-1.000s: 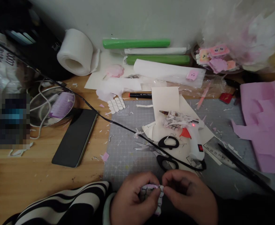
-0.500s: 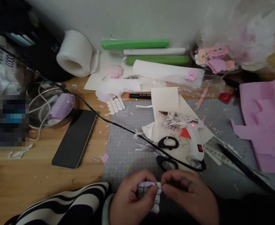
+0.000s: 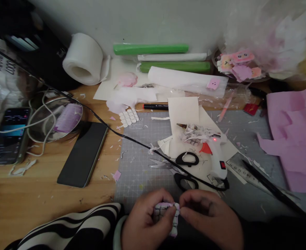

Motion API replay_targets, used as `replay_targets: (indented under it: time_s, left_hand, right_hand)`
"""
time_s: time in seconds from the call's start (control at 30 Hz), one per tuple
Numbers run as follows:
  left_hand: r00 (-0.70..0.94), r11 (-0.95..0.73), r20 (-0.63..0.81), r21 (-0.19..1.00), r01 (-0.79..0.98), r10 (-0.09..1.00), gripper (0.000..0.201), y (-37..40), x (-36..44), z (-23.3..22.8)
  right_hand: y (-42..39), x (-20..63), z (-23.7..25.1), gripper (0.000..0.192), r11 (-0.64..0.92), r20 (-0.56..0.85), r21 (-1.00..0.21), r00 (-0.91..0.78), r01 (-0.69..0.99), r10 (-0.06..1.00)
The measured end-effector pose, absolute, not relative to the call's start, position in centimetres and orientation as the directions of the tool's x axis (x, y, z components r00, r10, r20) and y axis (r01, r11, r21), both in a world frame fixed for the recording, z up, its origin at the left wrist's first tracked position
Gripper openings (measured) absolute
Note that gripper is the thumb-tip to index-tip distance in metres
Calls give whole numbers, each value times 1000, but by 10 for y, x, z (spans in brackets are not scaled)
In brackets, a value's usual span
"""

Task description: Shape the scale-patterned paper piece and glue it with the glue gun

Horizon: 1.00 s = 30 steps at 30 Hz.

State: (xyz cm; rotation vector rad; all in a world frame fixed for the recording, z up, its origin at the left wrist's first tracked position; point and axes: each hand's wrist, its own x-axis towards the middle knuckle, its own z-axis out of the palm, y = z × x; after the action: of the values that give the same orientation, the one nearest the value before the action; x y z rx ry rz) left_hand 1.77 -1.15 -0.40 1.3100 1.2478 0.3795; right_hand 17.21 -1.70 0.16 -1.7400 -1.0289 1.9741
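Low in the view, my left hand (image 3: pixel 149 222) is closed around a small white piece with black grid-like lines and pink edges (image 3: pixel 174 225), its thumb lying across the front. My right hand (image 3: pixel 210 217) is in a pinch at the piece's upper right edge, the fingertips pressed together there. Part of the piece is hidden behind my left fingers and thumb. Just beyond my hands lie black-handled scissors (image 3: pixel 186 158). A white glue gun (image 3: pixel 216 161) with a red trigger and a lit red light rests on cream paper (image 3: pixel 184 107).
A grey cutting mat (image 3: pixel 142 173) covers the middle. To the left are a dark phone (image 3: pixel 83 154), a lit phone (image 3: pixel 10 135), a metal bowl (image 3: pixel 46 137) and a paper roll (image 3: pixel 83 59). Pink paper (image 3: pixel 296 139) and a ruler (image 3: pixel 242 166) lie right. A black cord (image 3: pixel 126 137) crosses the mat.
My hands and the piece stay almost in place, with only a slight shift. The lit phone at the left, blurred out before, now shows clearly.
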Motion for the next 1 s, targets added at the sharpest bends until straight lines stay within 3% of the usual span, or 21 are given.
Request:
replay_targets:
  time_s: [0.4, 0.57, 1.0]
  left_hand:
    - [404, 226, -440, 850, 477, 802, 14, -11, 18, -3]
    - [365, 295, -482, 837, 461, 797, 12, -12, 16, -3]
    - [400, 284, -475, 847, 449, 784, 13, -11, 18, 0]
  right_hand:
    - [-13, 166, 4, 16, -742, -779, -627, -174, 236, 603]
    - [-13, 172, 6, 21, -736, -751, -658, -209, 157, 627]
    - [-16, 174, 4, 18, -715, -737, -674, -223, 186, 638]
